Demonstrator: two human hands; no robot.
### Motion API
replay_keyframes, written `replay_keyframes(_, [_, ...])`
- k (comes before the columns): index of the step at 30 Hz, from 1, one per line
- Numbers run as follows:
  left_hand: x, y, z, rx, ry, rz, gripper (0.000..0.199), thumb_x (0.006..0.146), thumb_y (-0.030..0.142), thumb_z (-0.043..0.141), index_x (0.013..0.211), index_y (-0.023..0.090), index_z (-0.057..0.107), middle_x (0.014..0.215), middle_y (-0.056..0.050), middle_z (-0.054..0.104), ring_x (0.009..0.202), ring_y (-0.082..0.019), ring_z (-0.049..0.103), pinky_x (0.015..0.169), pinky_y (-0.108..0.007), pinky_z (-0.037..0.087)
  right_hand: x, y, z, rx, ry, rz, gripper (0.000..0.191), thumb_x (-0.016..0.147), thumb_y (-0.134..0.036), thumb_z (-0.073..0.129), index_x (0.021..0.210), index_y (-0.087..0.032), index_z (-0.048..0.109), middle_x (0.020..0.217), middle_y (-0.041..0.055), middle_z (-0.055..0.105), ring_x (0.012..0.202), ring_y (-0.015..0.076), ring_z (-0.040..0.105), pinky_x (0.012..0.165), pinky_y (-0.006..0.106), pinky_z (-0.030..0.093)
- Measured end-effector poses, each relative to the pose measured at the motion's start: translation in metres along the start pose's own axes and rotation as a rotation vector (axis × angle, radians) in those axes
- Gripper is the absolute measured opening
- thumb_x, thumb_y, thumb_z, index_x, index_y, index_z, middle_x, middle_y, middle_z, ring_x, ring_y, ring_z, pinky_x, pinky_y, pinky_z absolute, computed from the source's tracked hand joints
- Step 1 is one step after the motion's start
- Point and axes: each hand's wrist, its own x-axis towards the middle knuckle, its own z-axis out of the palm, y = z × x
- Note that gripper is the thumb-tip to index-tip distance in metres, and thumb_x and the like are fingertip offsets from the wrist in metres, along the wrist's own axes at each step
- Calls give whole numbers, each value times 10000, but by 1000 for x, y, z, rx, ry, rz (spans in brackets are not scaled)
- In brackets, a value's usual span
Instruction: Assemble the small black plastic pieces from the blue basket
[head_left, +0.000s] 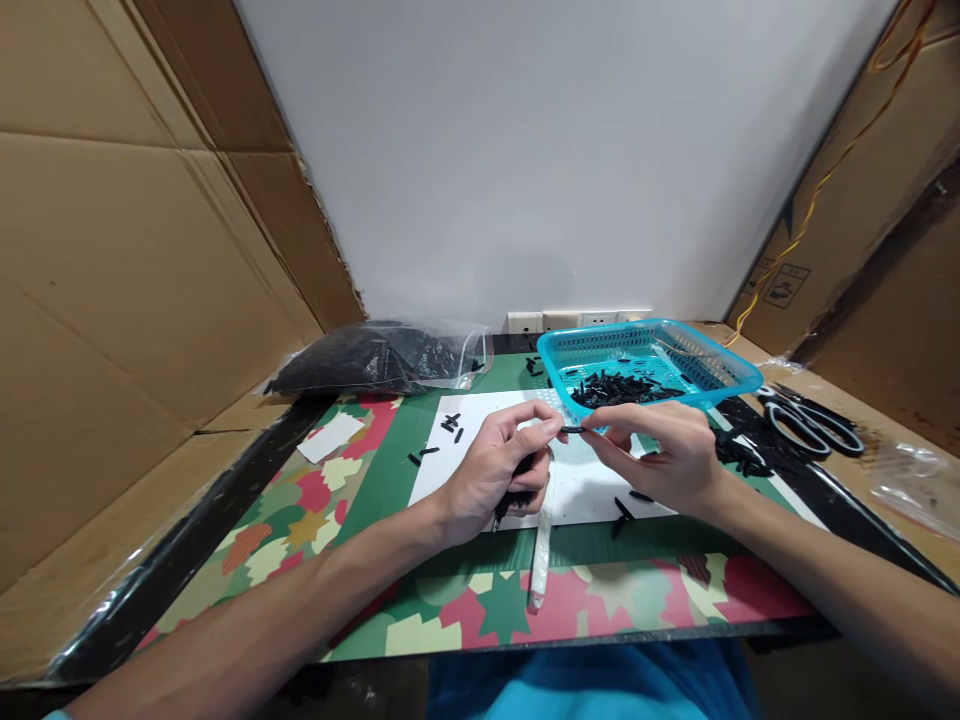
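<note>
Black slender piece point(572, 430), probably light, smooth and fairly stiff, above the white sheet point(592, 492): left hand point(501, 458) and right hand point(667, 448) each pinch one end, seemingly the surest hold; the left also clasps dark items point(515, 502).

Muted light glints off black tape point(210, 520) and softly shadows the wall point(525, 150).

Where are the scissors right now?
Head view, right side: the scissors lie just right of the blue basket, between it and the clear plastic.
</note>
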Motion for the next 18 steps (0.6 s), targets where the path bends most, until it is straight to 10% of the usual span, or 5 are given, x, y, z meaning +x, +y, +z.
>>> replay_keyframes(11, [2, 1, 0, 4, 25, -64, 256, 983, 460, 504, 906, 217, 534, 423, 118, 328, 323, -53, 219, 333, -149, 262, 7, 16, -7, -475, 58, -23, 20, 907, -204, 718, 920, -218, 713, 573, -57, 642, 558, 128, 563, 697, 320, 436])
replay_keyframes(18, [0, 1, 1, 21, -2, -157, 366, 988, 580, 415, 1011, 234, 535, 433, 112, 332, 329, -69, 247, 336, -154, 264, 9, 30, -16, -658, -88, 100, 117, 974, -298, 635, 981, -231, 730, 998, 46, 739, 960, 261, 551, 829, 415, 370])
